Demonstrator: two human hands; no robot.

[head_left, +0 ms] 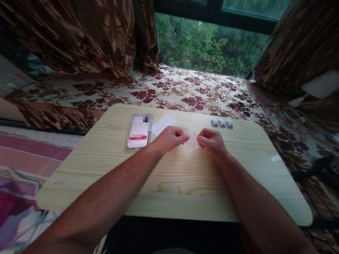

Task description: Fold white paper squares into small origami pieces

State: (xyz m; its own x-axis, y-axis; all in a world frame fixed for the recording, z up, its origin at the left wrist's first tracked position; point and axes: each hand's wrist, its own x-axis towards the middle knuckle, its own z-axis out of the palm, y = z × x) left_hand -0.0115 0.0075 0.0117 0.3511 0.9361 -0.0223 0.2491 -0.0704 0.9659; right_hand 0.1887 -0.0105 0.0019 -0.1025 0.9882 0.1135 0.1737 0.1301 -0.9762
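Holding small pale-pink paper piece (191, 141) over pale wood-grain table (185, 187); left hand (172, 138) and right hand (212, 142) each pinch a side. Probably a folding step; next move likely wants even, light pressure.

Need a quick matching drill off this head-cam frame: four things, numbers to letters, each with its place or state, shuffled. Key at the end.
Things
1. Phone
2. Pointed white shapes
3. Small paper piece
4. Window

Places and states
A. Held between the left hand and the right hand
B. Green leaves show through it
C. On the table, left of the white paper
D. Three in a row near the table's far edge, on the right

Pairs: 1-C, 2-D, 3-A, 4-B
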